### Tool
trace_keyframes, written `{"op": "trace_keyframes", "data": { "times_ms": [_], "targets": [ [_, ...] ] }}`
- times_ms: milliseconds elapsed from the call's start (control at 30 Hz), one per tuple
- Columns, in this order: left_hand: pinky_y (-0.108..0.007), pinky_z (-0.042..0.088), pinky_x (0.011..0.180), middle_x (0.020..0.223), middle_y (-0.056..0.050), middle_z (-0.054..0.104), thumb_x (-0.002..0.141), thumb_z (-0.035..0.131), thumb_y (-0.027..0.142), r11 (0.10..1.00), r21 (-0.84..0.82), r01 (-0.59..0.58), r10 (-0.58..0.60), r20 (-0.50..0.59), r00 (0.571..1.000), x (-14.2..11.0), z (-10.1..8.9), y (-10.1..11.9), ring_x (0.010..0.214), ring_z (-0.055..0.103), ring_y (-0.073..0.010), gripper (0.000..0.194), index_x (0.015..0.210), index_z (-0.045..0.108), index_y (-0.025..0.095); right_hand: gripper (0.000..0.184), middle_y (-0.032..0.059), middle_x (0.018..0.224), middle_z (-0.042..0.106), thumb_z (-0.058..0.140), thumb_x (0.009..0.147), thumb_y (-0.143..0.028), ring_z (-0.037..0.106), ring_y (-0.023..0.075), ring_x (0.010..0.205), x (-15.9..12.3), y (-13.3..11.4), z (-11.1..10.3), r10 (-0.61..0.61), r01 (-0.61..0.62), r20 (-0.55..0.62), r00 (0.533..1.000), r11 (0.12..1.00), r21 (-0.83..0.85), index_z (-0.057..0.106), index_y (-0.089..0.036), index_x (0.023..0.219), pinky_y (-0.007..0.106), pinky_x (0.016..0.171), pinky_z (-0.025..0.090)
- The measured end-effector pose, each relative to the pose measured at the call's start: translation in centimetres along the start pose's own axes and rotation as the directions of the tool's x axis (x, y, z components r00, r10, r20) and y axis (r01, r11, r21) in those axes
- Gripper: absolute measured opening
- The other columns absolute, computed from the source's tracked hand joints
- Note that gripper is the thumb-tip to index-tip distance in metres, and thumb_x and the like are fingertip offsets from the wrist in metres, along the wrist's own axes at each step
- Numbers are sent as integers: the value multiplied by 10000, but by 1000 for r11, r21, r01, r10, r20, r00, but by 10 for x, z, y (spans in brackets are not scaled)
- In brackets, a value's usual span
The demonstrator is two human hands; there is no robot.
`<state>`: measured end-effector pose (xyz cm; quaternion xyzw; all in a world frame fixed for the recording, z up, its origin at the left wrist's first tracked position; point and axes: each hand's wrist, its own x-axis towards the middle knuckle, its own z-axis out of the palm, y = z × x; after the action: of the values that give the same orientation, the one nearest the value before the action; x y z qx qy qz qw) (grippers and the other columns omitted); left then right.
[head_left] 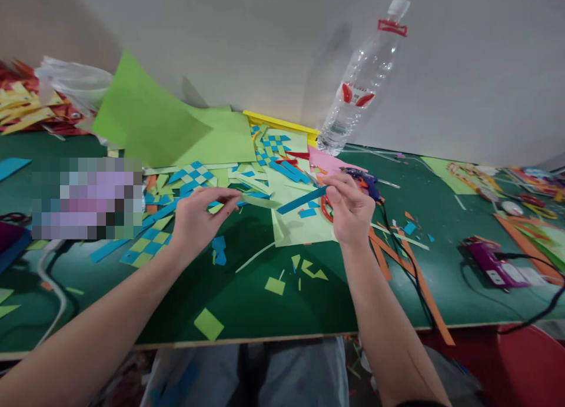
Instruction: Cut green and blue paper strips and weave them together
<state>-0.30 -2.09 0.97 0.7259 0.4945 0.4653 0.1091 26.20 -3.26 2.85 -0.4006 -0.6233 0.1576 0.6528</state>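
My left hand [196,216] is pinched on the end of a pale green paper strip [260,202] that points right over the green table [247,313]. My right hand [348,210] is pinched on a blue paper strip [302,200] that slants down to the left towards the green one. Both hands hover above a light green sheet [295,224]. Woven blue-and-green paper mats [192,180] lie just behind my left hand. Red-handled scissors [325,210] lie partly hidden under my right hand.
A large green sheet [150,119] leans at the back left. A clear plastic bottle [364,83] stands against the wall. Orange strips [419,283] and a black cable [406,260] run to the right. A purple device [494,266] lies at right. Paper scraps [276,285] dot the front.
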Motion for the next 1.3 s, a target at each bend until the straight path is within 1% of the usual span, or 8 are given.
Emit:
{"op": "trace_keyframes", "data": {
  "times_ms": [200, 433, 600, 733, 867, 967, 1100, 1300],
  "targets": [
    [-323, 518, 740, 730, 12, 725, 847, 629, 357, 994, 43, -104, 105, -8, 994, 0, 1, -1, 789, 650, -209, 135, 875, 742, 289, 143, 1, 884, 673, 655, 863, -334, 629, 179, 901, 0, -4, 1, -55, 55, 40, 998, 998, -7, 752, -369, 962, 394, 824, 538],
    [-333, 511, 720, 695, 9, 708, 828, 616, 358, 992, 71, -107, 109, -14, 994, -1, 1, 3, 768, 631, -222, 139, 839, 740, 295, 155, 10, 934, 687, 659, 857, -358, 637, 182, 929, -4, -2, 2, 29, -26, 118, 993, 999, -22, 749, -362, 984, 389, 817, 549],
    [-328, 515, 751, 690, 11, 709, 828, 623, 348, 987, 86, -133, 136, -34, 990, -1, 1, 3, 758, 632, -206, 135, 835, 739, 281, 158, 3, 936, 699, 665, 857, -310, 638, 171, 925, -4, -3, 2, 4, -7, 130, 991, 1000, 20, 750, -358, 981, 365, 809, 550],
    [-304, 518, 726, 704, 4, 721, 849, 609, 310, 976, 112, -185, 186, 7, 983, -1, 0, 3, 756, 636, -190, 145, 850, 739, 247, 144, 25, 932, 698, 665, 853, -328, 640, 173, 898, -3, -4, 1, 19, -20, 145, 989, 1000, 6, 763, -314, 957, 354, 788, 555],
    [-329, 520, 779, 776, -3, 748, 879, 589, 285, 954, 80, -291, 286, 67, 956, -1, 0, 4, 726, 652, -175, 150, 865, 732, 243, 148, 21, 936, 684, 667, 853, -292, 632, 160, 891, -3, -6, 2, 9, -15, 180, 984, 999, 30, 762, -328, 961, 324, 765, 550],
    [-351, 512, 829, 750, 7, 749, 896, 570, 280, 943, 47, -329, 323, 101, 941, 0, 1, 5, 682, 664, -165, 162, 861, 725, 248, 173, 15, 926, 678, 663, 858, -245, 629, 148, 864, -4, -7, 4, -16, 0, 214, 977, 997, 71, 760, -335, 969, 311, 746, 545],
    [-350, 510, 847, 728, 17, 750, 893, 577, 271, 940, 39, -339, 334, 92, 938, 0, 1, 7, 647, 668, -151, 150, 860, 721, 247, 197, 6, 915, 676, 665, 856, -218, 630, 139, 861, -6, -8, 7, -40, 17, 242, 970, 995, 97, 758, -340, 980, 313, 776, 541],
    [-360, 507, 858, 737, 21, 749, 849, 638, 228, 943, -6, -333, 333, 36, 942, -3, 1, 8, 625, 665, -151, 108, 862, 737, 271, 166, 26, 944, 687, 660, 860, -252, 642, 156, 883, -8, -7, 10, -5, -16, 281, 960, 997, 72, 761, -308, 979, 332, 790, 563]
  ]
}}
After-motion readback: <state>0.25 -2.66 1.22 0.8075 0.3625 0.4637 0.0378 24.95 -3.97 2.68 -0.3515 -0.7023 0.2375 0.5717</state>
